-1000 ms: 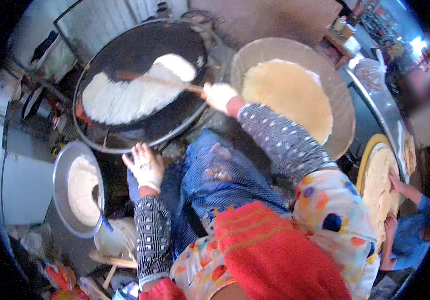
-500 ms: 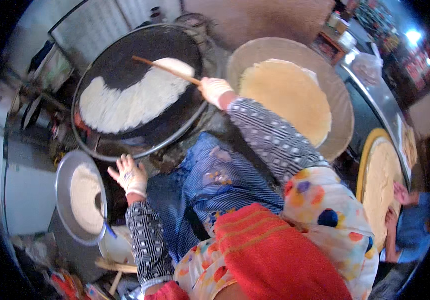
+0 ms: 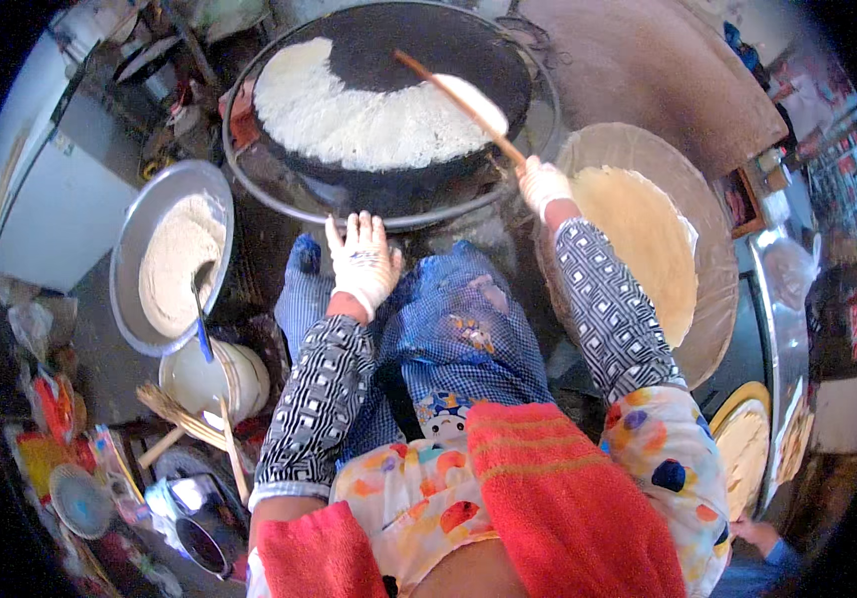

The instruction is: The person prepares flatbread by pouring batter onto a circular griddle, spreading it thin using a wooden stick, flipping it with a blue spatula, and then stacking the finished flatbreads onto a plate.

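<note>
My right hand (image 3: 545,188), in a white glove, is closed round the handle end of a thin wooden stick (image 3: 438,85). The stick slants across a large round black griddle (image 3: 398,35), and a thick lump of pale batter (image 3: 478,103) lies along its right side. From there a broad white band of batter (image 3: 368,125) curves over the front and left of the griddle, leaving dark metal bare at the back. My left hand (image 3: 364,261), also gloved, has its fingers spread just by the griddle's near metal rim (image 3: 418,223); whether it touches the rim I cannot tell.
A plastic-lined round basket (image 3: 705,289) holding thin tan flatbreads (image 3: 638,249) stands right. At left are a metal basin of pale batter (image 3: 174,264) with a ladle (image 3: 201,309), and a white bucket (image 3: 239,374) beneath. Another person's hand (image 3: 752,533) touches flatbreads (image 3: 744,448) at lower right.
The view has turned, so the griddle sits higher and further right in the picture. My right hand still grips the stick over the batter. My left hand stays spread near the rim.
</note>
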Available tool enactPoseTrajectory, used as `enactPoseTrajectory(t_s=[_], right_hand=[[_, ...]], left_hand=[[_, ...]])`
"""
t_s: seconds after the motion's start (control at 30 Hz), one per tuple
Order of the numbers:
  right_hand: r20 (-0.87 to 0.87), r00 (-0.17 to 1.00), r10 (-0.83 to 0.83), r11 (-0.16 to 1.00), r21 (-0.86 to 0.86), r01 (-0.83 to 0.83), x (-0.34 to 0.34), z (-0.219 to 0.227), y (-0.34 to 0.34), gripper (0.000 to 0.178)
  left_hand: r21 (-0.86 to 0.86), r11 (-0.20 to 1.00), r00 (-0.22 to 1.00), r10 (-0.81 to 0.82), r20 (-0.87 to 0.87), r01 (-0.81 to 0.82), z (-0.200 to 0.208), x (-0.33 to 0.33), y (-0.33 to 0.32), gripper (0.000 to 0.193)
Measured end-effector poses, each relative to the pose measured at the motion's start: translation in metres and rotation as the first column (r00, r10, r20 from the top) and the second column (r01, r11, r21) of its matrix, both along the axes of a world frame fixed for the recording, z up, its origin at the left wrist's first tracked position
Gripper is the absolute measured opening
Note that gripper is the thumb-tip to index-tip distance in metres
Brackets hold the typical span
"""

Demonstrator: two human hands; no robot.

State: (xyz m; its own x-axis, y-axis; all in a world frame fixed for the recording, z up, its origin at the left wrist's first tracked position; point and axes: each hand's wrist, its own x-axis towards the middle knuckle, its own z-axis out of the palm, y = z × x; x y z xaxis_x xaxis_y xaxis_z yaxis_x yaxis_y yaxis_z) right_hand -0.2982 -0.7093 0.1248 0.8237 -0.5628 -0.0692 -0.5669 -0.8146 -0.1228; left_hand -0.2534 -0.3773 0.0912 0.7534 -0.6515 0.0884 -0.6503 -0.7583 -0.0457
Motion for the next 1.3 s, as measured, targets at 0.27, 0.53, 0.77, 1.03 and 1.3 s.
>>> enactPoseTrajectory(t_s=[0.27,0.53,0.77,1.03,1.3], right_hand=[[-0.031,0.999,0.038,0.999,-0.026,-0.038,-0.006,-0.012,-0.001,0.037],[-0.015,0.998,0.065,0.989,-0.133,-0.067,0.008,-0.005,-0.011,0.037],[-0.03,0.962,0.272,0.948,-0.16,-0.273,-0.013,-0.012,0.014,0.035],[0.11,0.986,0.123,0.992,-0.057,-0.117,-0.001,0.005,-0.007,0.033],[0.128,0.987,0.094,0.992,0.072,-0.103,-0.01,0.048,0.018,0.028]], left_hand=[[0.083,0.995,0.987,0.045,0.154,-0.059,-0.014,0.015,0.021,0.065],[0.151,0.98,0.99,0.12,0.073,-0.13,-0.002,0.032,0.035,0.061],[0.136,0.974,0.981,0.172,0.09,-0.183,-0.003,0.044,0.048,0.057],[0.04,0.973,0.972,0.225,0.064,-0.228,0.007,0.066,0.065,0.055],[0.104,0.962,0.967,0.247,0.058,-0.252,0.03,0.073,0.064,0.052]])
